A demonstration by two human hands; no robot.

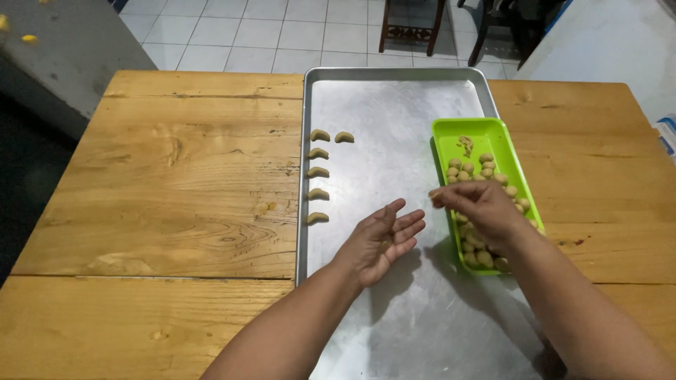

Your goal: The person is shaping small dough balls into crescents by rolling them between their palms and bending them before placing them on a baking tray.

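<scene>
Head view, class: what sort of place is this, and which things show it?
Probably a home kitchen or dining room: a wooden table holds a metal baking tray with shaped dough pieces, on a tiled floor with chairs.

Dough balls perhaps under right hand

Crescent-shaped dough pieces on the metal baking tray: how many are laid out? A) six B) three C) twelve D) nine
A: the crescent-shaped dough pieces form a column of five plus one beside the top piece, on the metal baking tray.
</scene>
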